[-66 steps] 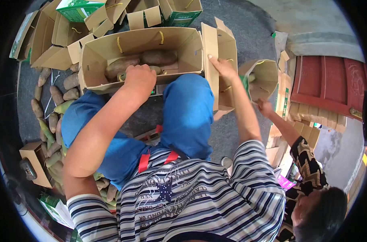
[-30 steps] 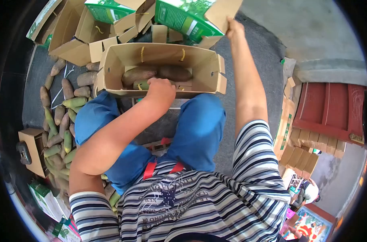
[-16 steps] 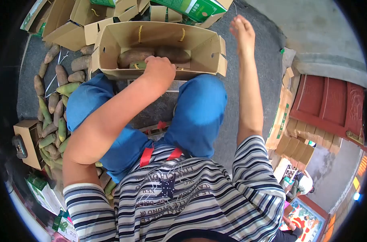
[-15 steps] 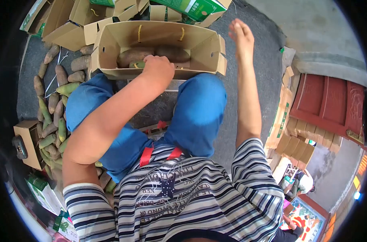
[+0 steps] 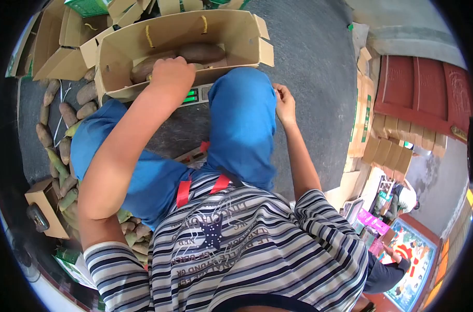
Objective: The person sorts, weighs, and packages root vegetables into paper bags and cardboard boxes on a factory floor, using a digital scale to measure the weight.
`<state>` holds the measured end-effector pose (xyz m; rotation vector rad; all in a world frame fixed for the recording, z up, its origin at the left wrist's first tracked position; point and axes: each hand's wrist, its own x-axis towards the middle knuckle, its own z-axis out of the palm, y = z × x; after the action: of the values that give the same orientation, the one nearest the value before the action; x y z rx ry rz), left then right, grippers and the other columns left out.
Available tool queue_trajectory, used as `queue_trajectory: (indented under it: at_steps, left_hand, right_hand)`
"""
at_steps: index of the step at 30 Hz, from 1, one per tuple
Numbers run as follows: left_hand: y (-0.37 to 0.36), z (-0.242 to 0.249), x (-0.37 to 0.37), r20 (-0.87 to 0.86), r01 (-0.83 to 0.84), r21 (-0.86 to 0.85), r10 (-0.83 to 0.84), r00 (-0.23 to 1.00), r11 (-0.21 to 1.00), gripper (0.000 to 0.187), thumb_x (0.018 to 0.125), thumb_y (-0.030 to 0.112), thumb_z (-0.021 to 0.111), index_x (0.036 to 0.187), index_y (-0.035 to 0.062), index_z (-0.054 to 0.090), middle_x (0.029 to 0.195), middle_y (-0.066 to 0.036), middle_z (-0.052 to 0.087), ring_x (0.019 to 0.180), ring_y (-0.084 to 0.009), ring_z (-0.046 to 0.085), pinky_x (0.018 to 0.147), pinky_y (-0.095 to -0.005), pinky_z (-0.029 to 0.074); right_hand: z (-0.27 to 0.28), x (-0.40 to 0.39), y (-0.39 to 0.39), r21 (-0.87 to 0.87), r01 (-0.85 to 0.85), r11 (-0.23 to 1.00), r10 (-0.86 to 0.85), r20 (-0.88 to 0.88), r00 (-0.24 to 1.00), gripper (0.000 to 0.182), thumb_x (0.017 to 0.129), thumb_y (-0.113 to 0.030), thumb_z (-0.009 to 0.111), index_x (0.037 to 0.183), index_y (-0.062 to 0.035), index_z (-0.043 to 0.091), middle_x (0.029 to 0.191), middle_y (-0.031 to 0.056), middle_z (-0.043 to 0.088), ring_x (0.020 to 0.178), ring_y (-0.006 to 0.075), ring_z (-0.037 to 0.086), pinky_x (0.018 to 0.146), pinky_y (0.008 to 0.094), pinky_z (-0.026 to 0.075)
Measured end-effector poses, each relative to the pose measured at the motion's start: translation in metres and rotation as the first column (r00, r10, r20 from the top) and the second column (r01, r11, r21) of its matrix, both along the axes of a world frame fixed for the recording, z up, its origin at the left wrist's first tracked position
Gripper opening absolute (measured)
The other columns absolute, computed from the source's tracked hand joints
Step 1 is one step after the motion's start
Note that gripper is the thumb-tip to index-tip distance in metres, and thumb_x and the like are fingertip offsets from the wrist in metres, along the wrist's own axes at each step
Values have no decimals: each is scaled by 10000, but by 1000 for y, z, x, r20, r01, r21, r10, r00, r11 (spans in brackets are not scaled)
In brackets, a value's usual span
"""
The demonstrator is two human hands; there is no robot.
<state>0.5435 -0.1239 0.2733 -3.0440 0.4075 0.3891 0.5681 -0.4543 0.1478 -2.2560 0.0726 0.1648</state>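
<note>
My left hand (image 5: 173,75) reaches over the near wall of an open cardboard box (image 5: 236,39) with yellow cord handles. Its fingers are curled down around a greenish root vegetable (image 5: 199,66), mostly hidden beneath the hand. Beside it in the box lie long brown root vegetables (image 5: 201,52). My right hand (image 5: 285,105) is at the outer side of my right knee, fingers curled in, with nothing visible in them. Between my knees, a scale with a lit green display (image 5: 191,96) shows at the box's near side.
A heap of brown and green root vegetables (image 5: 67,112) lies on the left. Other open boxes (image 5: 65,44) stand at the far left. A small carton with a dark device (image 5: 38,217) is nearby. Stacked cartons (image 5: 362,114) line the right, with people (image 5: 402,197) beyond.
My right hand has come down from beside the box to my right knee, its fingers curling. My left hand stays in the box. The view has shifted, and the scale display now shows.
</note>
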Motion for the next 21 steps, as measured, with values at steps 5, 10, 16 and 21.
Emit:
queue_trajectory:
  at_steps: [5,10,16,21]
  left_hand:
    - [1,-2,0,-6,7,9,-7,1000,1000,171,787,119,542,934,43,587,937,-132,586,903,-284,600,739,-402,479]
    - [2,-1,2,-55,15,32,-13,998,999,244,771,174,622,966,40,565,974,-136,574,922,-286,588,745,-404,481]
    - [3,-1,1,-75,31,39,-28,997,999,312,748,192,669,982,31,541,982,-143,565,918,-294,582,750,-407,484]
    - [2,0,1,-86,31,21,-29,996,999,328,755,186,666,1004,25,527,998,-153,561,922,-305,580,766,-409,479]
  right_hand:
    - [19,3,-39,-191,31,981,-9,116,993,217,881,-150,533,1047,-23,590,994,161,622,885,244,621,784,333,483]
    - [61,-6,-43,-468,9,884,79,169,982,221,855,-105,529,1069,-70,575,1043,128,584,911,282,600,797,370,478]
    - [130,4,-69,-635,379,673,245,676,695,281,817,-147,577,1081,-52,564,1133,170,537,1072,367,489,904,443,395]
    - [43,-22,-180,-746,348,568,-270,230,935,857,709,-621,609,1202,62,452,1202,282,475,1120,419,473,944,469,389]
